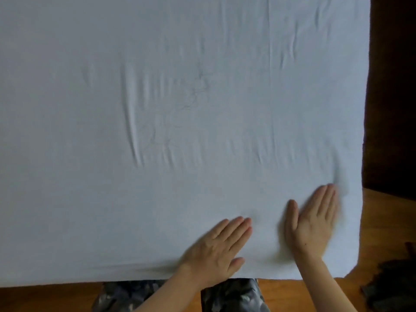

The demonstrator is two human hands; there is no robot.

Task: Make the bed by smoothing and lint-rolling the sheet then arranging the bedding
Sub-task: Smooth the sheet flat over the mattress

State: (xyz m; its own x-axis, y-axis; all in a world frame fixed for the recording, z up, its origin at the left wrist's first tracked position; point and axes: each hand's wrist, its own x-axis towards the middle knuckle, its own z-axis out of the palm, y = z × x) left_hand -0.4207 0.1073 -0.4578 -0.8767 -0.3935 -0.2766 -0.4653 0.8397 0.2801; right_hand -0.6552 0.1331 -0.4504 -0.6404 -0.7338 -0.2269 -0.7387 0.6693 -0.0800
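Note:
A pale blue-white sheet (180, 97) covers the bed and fills most of the head view. Wrinkles run through its middle and along the right side. My left hand (219, 246) lies flat on the sheet near the front edge, fingers straight and together. My right hand (313, 221) presses flat on the sheet to its right, close to the front right corner, and is blurred by motion. Neither hand holds anything. No lint roller or other bedding is in view.
Orange-brown wooden floor (382, 233) shows beyond the bed's right and front edges. A dark crumpled item (391, 284) lies on the floor at the lower right. Dark furniture or wall (394, 86) stands along the right side. My patterned trousers (231, 296) are at the front edge.

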